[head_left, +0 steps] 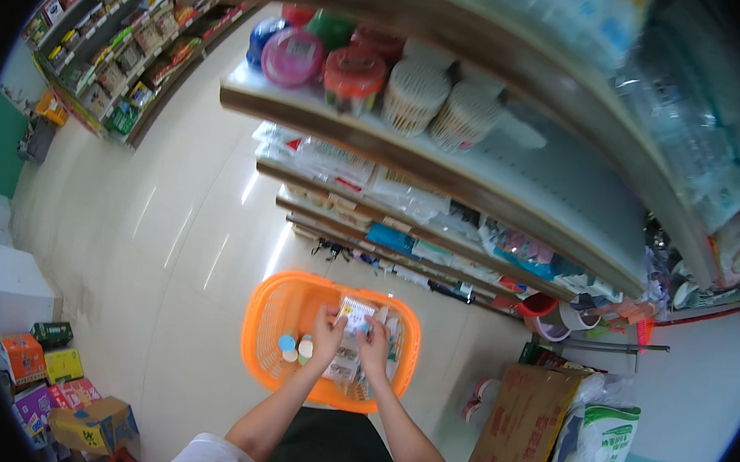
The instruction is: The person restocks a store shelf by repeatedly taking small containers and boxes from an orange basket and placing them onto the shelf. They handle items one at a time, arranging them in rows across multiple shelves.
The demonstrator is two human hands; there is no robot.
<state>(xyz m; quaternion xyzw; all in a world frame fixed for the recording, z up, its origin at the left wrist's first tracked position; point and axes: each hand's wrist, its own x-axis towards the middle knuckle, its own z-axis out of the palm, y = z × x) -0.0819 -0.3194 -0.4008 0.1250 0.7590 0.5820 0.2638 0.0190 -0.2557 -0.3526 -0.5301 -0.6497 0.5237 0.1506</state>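
Note:
Both my hands are over an orange plastic basket (254,331) with slotted sides. Between them they hold a small white packet (355,311) with coloured print. My left hand (326,334) is closed on its left side, and my right hand (372,346) grips its lower right side. Inside the basket, left of my hands, are a bottle with a blue cap (287,343) and one with a white cap (305,349). Several flat clear packs (341,368) lie in the right part, partly hidden under my hands and forearms.
A tall shelf unit (446,172) beyond the basket holds plastic tubs and woven-pattern baskets (415,97). Stocked shelves (131,43) stand at the far left. A cardboard carton (522,425) and filled plastic bags are at the right. Several coloured boxes (89,422) are stacked at the lower left.

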